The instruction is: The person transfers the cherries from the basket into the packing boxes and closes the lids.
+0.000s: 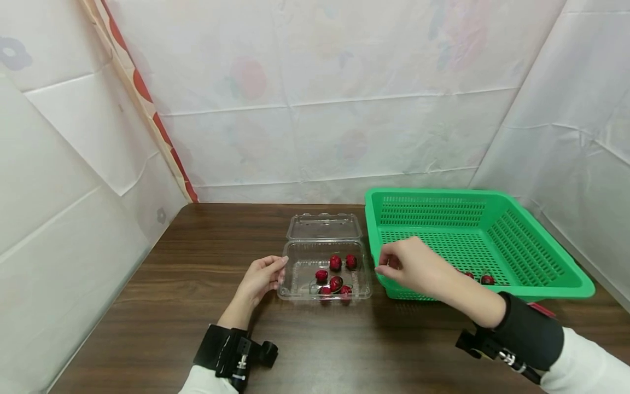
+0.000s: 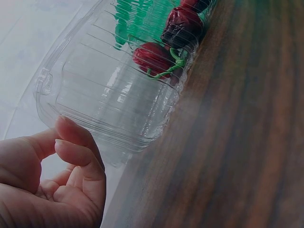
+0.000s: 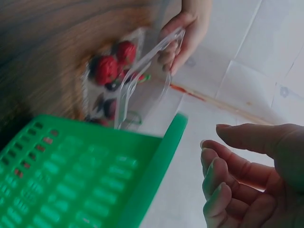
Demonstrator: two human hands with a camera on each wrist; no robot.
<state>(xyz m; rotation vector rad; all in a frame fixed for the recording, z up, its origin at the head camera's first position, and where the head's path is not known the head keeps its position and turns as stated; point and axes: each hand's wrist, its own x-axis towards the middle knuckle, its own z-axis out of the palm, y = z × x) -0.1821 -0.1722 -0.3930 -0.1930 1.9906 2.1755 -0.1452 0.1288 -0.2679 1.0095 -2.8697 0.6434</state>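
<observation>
A clear plastic clamshell container (image 1: 301,276) lies on the table with its lid folded back. Several red cherries (image 1: 336,263) rest inside, mostly on the right and near side; a green stem shows on one cherry (image 2: 153,59). My left hand (image 1: 261,278) pinches the container's left rim, thumb on top and fingers against the outer wall. Over the left wall of a green basket (image 1: 536,257) hovers my right hand (image 1: 413,265). Its fingers are loosely bent, a gap shows between thumb and fingertips (image 3: 209,152), and nothing is held.
More cherries (image 1: 487,279) lie at the near side of the basket, partly hidden by my right forearm. The basket stands close beside the container on the right. White sheeting (image 1: 325,142) walls off the brown wooden table (image 1: 206,273) at the back and both sides.
</observation>
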